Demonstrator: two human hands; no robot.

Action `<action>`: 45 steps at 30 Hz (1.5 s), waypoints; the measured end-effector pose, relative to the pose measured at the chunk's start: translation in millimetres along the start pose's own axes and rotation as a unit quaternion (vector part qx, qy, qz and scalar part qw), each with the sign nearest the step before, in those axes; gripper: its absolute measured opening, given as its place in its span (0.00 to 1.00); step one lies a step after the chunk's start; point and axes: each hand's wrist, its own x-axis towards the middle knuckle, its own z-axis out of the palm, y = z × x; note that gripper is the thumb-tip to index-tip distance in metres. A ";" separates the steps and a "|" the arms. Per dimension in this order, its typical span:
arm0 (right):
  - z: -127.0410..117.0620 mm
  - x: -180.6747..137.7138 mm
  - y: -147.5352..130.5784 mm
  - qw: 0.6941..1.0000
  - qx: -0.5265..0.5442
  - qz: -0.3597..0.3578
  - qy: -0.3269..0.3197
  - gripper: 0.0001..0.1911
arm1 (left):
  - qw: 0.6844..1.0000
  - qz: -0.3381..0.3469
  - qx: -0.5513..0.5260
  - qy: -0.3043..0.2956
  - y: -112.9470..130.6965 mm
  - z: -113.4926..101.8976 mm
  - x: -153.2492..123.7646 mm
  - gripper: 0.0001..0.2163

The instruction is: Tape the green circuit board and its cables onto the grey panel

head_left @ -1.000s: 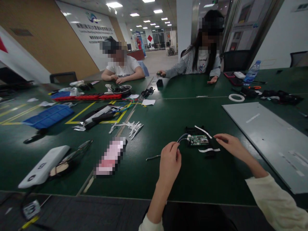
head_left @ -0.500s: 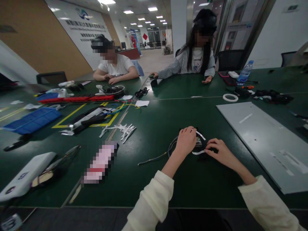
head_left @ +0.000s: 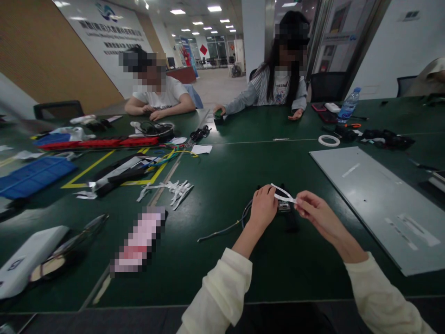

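My left hand point(head_left: 264, 205) is closed over the left side of a dark device point(head_left: 291, 223) with a small circuit board point(head_left: 284, 207). A thin white tape strip point(head_left: 284, 191) runs from its fingers in two narrow bands. Whether this hand also grips the device is hidden. The bands meet at the fingertips of my right hand point(head_left: 318, 213), which pinches them just above the device's right side. A grey cable point(head_left: 222, 230) trails left from the device across the green table point(head_left: 215, 273).
A grey panel point(head_left: 368, 199) lies at right, near a white tape roll point(head_left: 328, 140) and a water bottle point(head_left: 349, 105). At left are a phone point(head_left: 142, 239), white strip scraps point(head_left: 177, 188), a white power bank point(head_left: 33, 260) and a blue basket point(head_left: 38, 174). Two people sit opposite.
My right hand has lifted and turned, bringing its strip end up from beside the device to meet the upper band. My left hand stays at the device. The view has shifted slightly right.
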 end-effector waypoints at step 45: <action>89.8 -2.9 7.0 0.926 -0.338 -0.137 0.091 0.23 | 0.884 -0.200 -0.416 0.077 -21.4 -5.8 8.3 0.09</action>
